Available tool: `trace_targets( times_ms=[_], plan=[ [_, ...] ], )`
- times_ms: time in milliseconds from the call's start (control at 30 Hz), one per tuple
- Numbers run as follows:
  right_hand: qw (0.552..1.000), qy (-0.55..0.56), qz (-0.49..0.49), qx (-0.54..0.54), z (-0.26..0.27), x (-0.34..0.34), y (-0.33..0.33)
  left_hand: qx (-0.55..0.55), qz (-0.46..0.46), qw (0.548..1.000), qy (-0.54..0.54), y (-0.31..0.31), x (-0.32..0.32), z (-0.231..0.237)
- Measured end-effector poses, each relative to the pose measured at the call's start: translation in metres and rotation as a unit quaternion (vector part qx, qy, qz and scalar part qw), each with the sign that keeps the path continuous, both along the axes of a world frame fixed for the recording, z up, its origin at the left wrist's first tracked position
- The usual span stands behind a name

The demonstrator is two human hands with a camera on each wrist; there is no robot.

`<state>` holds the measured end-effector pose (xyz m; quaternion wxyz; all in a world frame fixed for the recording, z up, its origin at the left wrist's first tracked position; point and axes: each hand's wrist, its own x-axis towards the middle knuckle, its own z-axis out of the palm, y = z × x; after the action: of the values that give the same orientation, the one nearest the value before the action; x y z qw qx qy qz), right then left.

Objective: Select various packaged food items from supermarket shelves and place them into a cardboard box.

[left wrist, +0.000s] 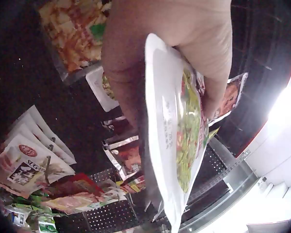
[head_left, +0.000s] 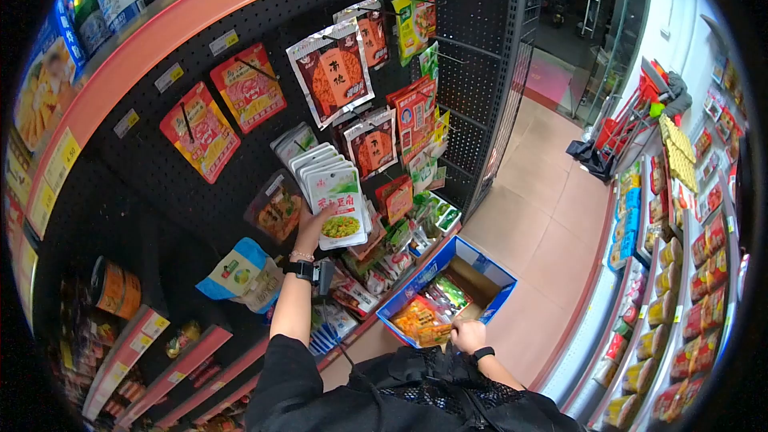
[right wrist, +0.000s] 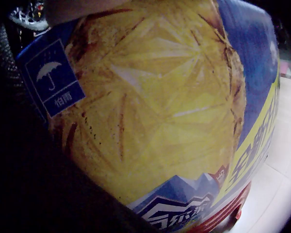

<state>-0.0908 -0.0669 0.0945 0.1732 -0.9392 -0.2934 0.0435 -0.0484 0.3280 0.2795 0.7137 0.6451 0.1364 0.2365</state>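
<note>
My left hand [head_left: 310,230] is at the black pegboard rack and pinches a white food packet [head_left: 346,202] with a green and red label. In the left wrist view this packet [left wrist: 170,131] stands nearly edge-on between thumb and fingers. Directly behind it in the head view, several similar white packets [head_left: 308,162] fan out. Lower down, my right hand [head_left: 468,337] grips the near rim of a blue cardboard box [head_left: 498,301]. Orange and green food packets [head_left: 424,316] lie inside. The right wrist view is filled by the box's printed outer side [right wrist: 160,107].
Red packets [head_left: 200,132] and large silver-edged packets [head_left: 332,72] hang on hooks around the hand. A blue and white bag [head_left: 244,276] stands left of the forearm. Stocked shelves [head_left: 680,288] line the right side of the tiled aisle [head_left: 524,248], with a red cart [head_left: 620,136] farther along.
</note>
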Motion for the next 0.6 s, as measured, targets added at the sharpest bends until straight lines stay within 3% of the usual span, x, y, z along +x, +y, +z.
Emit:
trace_targets(
  times_ms=[267,367,400,433,500,567,600],
  plan=[
    [1.0,0.019,-0.012,0.003,0.004,0.002,0.003,-0.004,0.025,1.0,0.001,-0.006,-0.001,0.001],
    [0.982,0.159,-0.095,0.019,0.036,0.014,0.02,-0.037,0.029,0.999,-0.022,-0.015,-0.001,0.005],
    [0.958,0.231,-0.036,0.164,0.032,0.028,0.028,-0.032,0.034,0.999,-0.02,-0.017,-0.003,0.009],
    [0.904,0.299,0.025,0.304,0.041,0.041,0.042,-0.025,0.04,0.999,-0.017,-0.018,-0.004,0.012],
    [0.834,0.385,0.128,0.374,0.075,0.062,0.074,-0.017,0.06,0.998,-0.017,-0.023,-0.005,0.015],
    [0.8,0.381,0.196,0.42,0.1,0.083,0.115,-0.006,0.077,0.997,-0.015,-0.025,-0.006,0.019],
    [0.761,0.432,0.17,0.452,0.116,0.09,0.134,-0.003,0.074,0.997,-0.013,-0.025,-0.006,0.021]
  ],
)
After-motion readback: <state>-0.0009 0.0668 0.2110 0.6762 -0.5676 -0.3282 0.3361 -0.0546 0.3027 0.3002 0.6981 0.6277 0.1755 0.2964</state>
